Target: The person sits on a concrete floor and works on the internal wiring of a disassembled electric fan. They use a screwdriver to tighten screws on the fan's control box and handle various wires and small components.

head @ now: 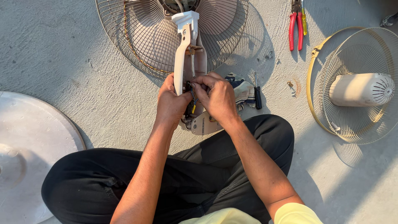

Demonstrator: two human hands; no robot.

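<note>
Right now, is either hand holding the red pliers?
No. The red pliers lie on the floor, while the left hand and right hand work on the fan's neck.

The floor (83,62) is rough, matt grey concrete. The fan neck (181,54) looks like smooth cream plastic with a soft sheen, and the fan guard (124,33) behind it is thin metal wire. The pliers (296,25) have glossy red plastic grips. The motor housing (360,89) is smooth off-white plastic, and the rag (244,91) is crumpled cloth.
</note>
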